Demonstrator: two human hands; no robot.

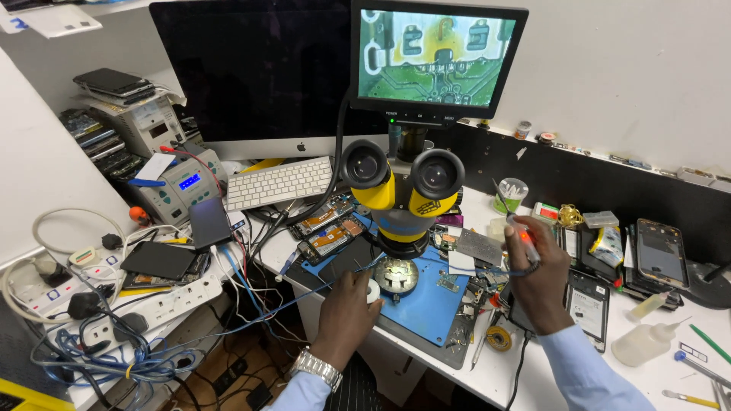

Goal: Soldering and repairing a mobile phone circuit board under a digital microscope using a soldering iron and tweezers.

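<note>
The left hand (346, 304) reaches forward from 6 o'clock, wrist with a metal watch (316, 369), knuckles up, its fingers clenched around a white roll (372, 290) on the blue mat (426, 304), just at 9 o'clock of the microscope's (400, 202) lit ring. The right hand (537, 285) is raised at 3 o'clock of the mat, forearm angled in from 5 o'clock, fingers grasping a soldering iron (521, 240) that points up and away. A small monitor (435, 59) stands above the worktop (670, 373).

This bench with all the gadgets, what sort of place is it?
Most likely an electronics repair workshop: a yellow stereo microscope over a blue work mat, a small monitor showing a magnified circuit board, and opened phones lying about.
</note>
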